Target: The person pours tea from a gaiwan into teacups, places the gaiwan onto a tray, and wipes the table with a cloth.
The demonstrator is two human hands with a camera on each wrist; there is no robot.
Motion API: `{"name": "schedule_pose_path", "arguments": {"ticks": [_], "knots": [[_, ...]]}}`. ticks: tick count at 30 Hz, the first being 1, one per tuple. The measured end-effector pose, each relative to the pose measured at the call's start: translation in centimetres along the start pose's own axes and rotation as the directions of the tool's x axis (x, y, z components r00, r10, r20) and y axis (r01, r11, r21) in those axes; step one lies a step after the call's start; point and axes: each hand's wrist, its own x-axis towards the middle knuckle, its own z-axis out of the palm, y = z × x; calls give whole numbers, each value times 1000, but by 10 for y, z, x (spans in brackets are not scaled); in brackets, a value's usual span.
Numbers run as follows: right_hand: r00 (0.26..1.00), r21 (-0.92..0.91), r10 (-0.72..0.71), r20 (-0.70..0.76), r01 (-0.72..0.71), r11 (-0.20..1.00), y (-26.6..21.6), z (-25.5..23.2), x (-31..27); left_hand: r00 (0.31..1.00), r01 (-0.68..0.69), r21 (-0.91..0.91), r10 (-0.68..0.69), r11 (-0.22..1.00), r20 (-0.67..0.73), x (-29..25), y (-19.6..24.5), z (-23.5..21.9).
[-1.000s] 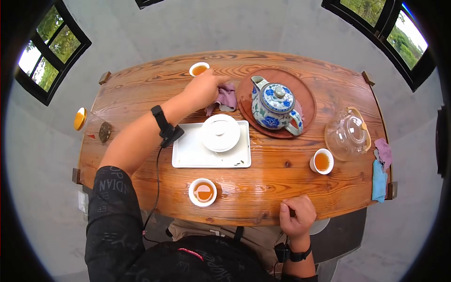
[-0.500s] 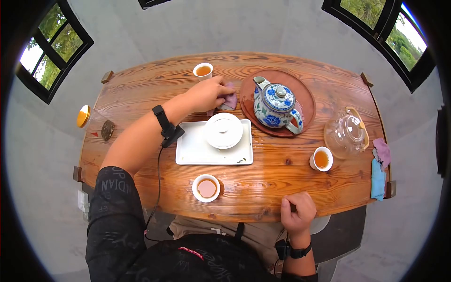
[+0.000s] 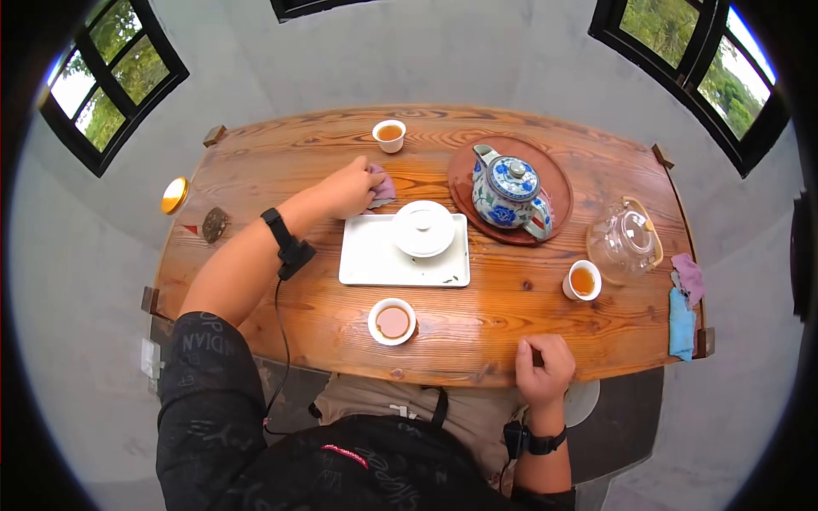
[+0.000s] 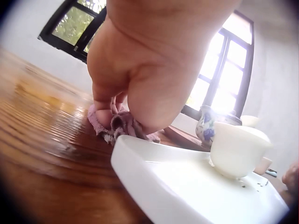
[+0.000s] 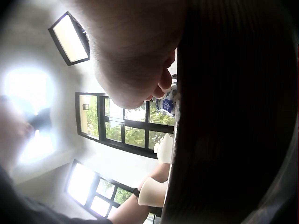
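On the counter [image 3: 494,332], the tray [image 3: 366,255] lies left of centre, the bowl [image 3: 423,232] on its right half. The near cup [image 3: 392,322] stands before the tray; behind the tray lies the cloth [image 3: 383,186], then the far cup [image 3: 388,136]. Right of that cloth, the teapot [image 3: 504,198] stands on the platter [image 3: 463,170]. Farther right is the kettle [image 3: 624,243], the right cup [image 3: 582,280] just before it, leftward. Rags [image 3: 682,324] lie along the right edge; the jar [image 3: 175,196] lies leftmost.

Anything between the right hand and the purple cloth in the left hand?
Yes: the white tray, bearing the lidded bowl, lies on the direct line from the right hand to the purple cloth.
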Motion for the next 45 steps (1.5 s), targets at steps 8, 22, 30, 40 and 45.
{"name": "schedule_pose_path", "arguments": {"ticks": [8,22,30,40,45], "knots": [[999,-4,41,31,-41,999,3,1,-4,991,130,-38,-131,991,-1,-87,-31,-8],[999,-8,25,20,-25,1000,-1,6,-4,987,143,-139,-152,980,-57,-246,55,4],[998,-18,49,30,-48,999,-1,6,-5,977,164,-199,-186,966,-102,-214,54,14],[999,-30,53,11,-53,998,1,6,-5,988,153,-298,-154,942,20,-211,78,5],[996,16,16,85,-18,1000,0,8,-3,998,0,-239,-14,971,-55,-228,108,19]]}}
